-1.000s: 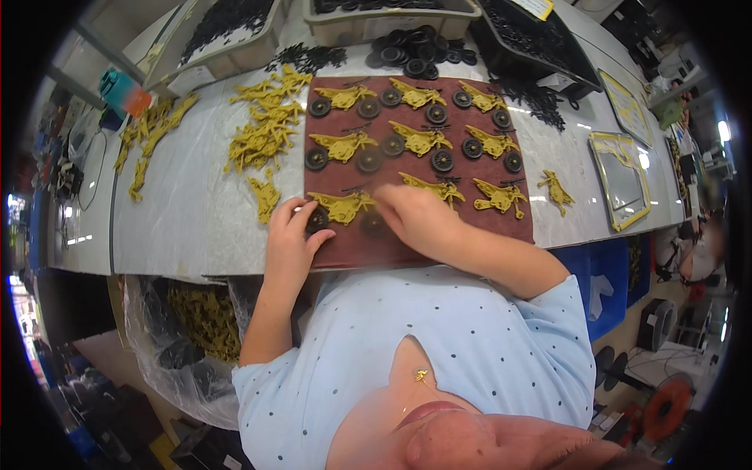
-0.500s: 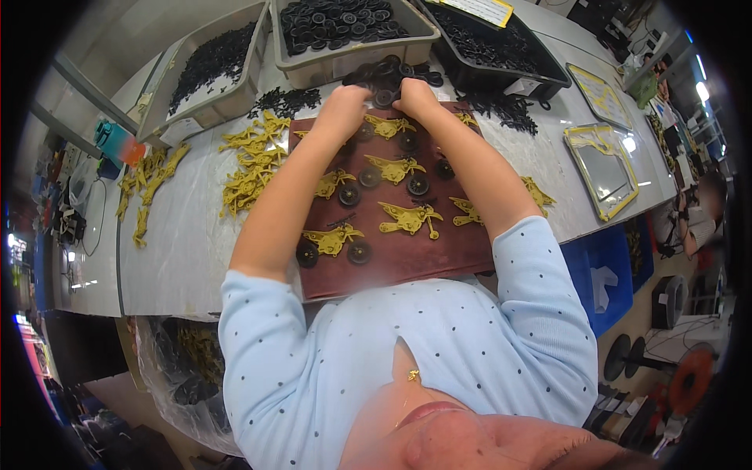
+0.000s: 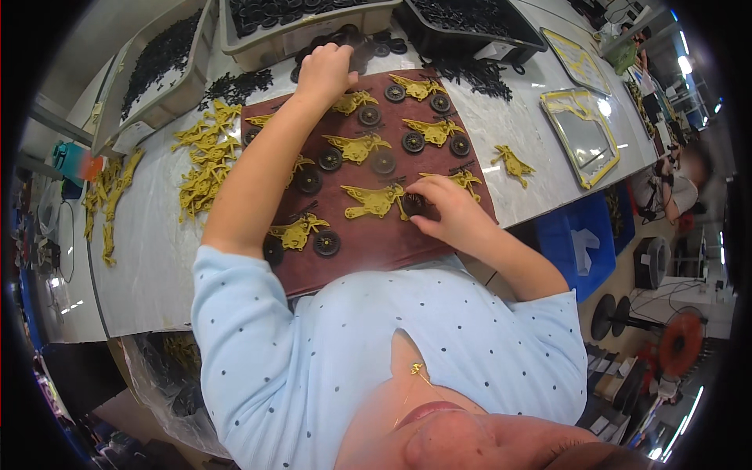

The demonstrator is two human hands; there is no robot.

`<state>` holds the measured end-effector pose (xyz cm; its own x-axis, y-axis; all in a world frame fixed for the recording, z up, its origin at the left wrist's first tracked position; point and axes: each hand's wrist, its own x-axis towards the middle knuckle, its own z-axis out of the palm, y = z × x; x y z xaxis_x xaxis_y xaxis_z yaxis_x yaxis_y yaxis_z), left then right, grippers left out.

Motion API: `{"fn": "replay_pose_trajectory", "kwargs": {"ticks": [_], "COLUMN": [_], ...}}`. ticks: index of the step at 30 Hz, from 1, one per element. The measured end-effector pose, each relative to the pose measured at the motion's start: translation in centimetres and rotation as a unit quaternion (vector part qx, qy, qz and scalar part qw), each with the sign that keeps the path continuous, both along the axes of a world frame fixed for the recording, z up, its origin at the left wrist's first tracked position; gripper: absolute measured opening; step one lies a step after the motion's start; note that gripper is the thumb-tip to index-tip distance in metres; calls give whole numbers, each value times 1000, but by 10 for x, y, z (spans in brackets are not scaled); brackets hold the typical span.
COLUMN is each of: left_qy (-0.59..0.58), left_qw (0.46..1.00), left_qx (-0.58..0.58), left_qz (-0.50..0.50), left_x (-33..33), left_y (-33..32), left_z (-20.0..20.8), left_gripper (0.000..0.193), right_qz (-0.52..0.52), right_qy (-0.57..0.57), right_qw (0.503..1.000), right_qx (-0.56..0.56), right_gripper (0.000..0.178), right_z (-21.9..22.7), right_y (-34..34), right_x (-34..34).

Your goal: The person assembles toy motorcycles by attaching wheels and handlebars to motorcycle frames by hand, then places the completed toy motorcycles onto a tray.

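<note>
One black wheel (image 3: 413, 206) at centre of frame; I see right hand (image 3: 457, 213) with grip clamped on it, beside yellow plastic piece (image 3: 373, 201) on red-brown cloth (image 3: 368, 244). Left hand (image 3: 323, 74) at upper centre, by wheel pile (image 3: 382, 48); whether grip is apart or together, I cannot tell.

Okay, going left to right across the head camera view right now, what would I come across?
Teal-and-orange bottle → pile of yellow parts → left hand → right hand → lone yellow part → nearer yellow-edged panel → orange round object.
</note>
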<state>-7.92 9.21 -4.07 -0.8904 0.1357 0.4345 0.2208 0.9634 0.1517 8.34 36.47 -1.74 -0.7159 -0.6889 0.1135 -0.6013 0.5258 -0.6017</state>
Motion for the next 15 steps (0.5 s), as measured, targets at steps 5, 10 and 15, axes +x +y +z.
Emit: {"fn": "replay_pose_trajectory", "kwargs": {"ticks": [5,10,15], "left_qy": [-15,-96,-108], "left_qw": [981,982,987], "left_qx": [157,125,100], "left_qz": [-111,-102,-67], "left_x": [94,201,237], "left_y": [27,39,44], "left_z": [28,29,15], "left_gripper": [36,40,44], "right_qz": [2,-18,2], "right_qy": [9,18,45], "right_qw": [999,999,999], "right_qx": [-40,-26,-10], "right_gripper": [42,41,41], "right_z": [-27,-28,-26], "right_y": [6,3,2], "right_x": [17,24,22]}}
